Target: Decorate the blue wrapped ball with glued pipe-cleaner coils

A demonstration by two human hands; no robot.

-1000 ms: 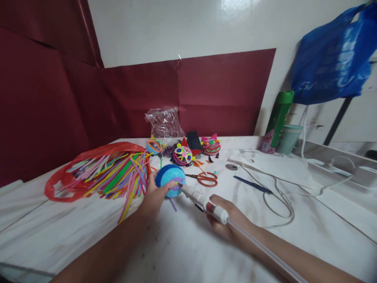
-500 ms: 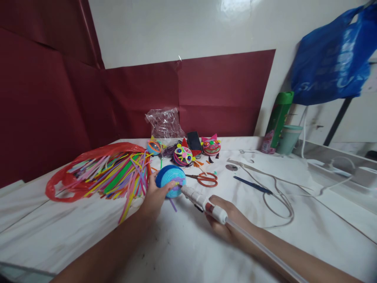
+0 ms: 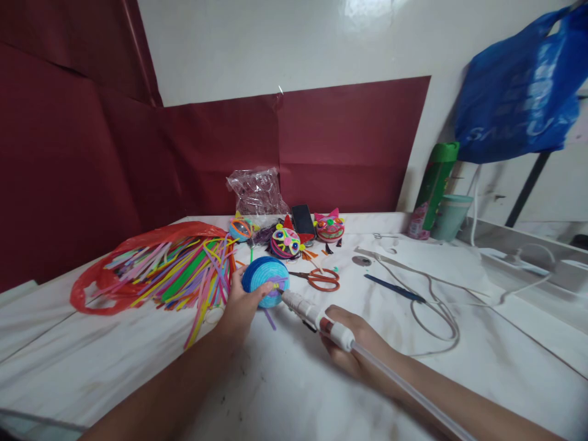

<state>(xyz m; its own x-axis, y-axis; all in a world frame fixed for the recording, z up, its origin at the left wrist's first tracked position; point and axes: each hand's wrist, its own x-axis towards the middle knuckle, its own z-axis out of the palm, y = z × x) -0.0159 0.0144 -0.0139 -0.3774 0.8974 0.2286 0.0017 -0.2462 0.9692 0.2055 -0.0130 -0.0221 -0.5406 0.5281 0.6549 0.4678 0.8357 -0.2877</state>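
Note:
My left hand [image 3: 243, 301] grips a round ball [image 3: 264, 275] wrapped in dark and light blue bands, its thumb lying on a purple and yellow patch. Closed around a white glue gun [image 3: 316, 318] is my right hand [image 3: 351, 337]; a clear glue stick [image 3: 404, 386] juts from the gun's rear. The nozzle points at the purple patch, touching it or very close. A purple strip [image 3: 270, 320] shows below the ball.
Orange-handled scissors [image 3: 323, 279] lie behind the gun. Left is a red bag [image 3: 98, 300] with colourful pipe cleaners [image 3: 184, 269]. Decorated balls [image 3: 285, 241] and a phone [image 3: 302, 220] stand behind. A blue knife [image 3: 395, 288] and cable [image 3: 452, 318] lie right.

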